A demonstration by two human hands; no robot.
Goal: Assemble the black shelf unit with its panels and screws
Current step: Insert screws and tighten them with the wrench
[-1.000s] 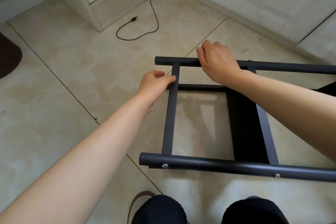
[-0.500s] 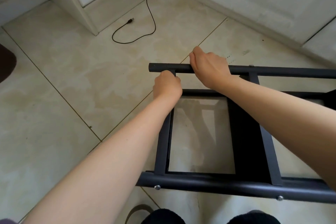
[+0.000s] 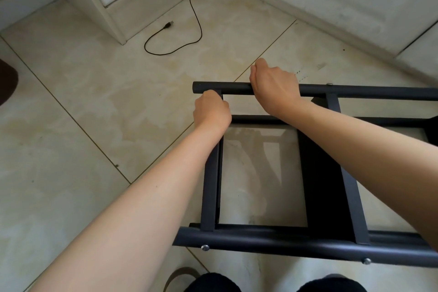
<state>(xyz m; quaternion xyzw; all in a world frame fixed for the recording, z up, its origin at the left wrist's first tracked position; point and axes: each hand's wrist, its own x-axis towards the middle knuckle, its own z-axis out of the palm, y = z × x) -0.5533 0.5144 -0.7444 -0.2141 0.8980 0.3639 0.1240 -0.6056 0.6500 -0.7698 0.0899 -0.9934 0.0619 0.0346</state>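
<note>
While the frame (image 3: 327, 242) lay on its side on the tiled floor (image 3: 83, 125), the right hand (image 3: 275, 87) gripped its far tube, fingers curled over. Left hand (image 3: 212, 114) closed around the left crossbar's far end, just beside that tube. Two screws (image 3: 205, 247) showed on the near tube. A cable (image 3: 189, 19) lay beyond the frame.

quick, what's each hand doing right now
Left hand: fingers curled round the top of the frame's crossbar, where it meets the far tube.
Right hand: grips the far tube.
</note>
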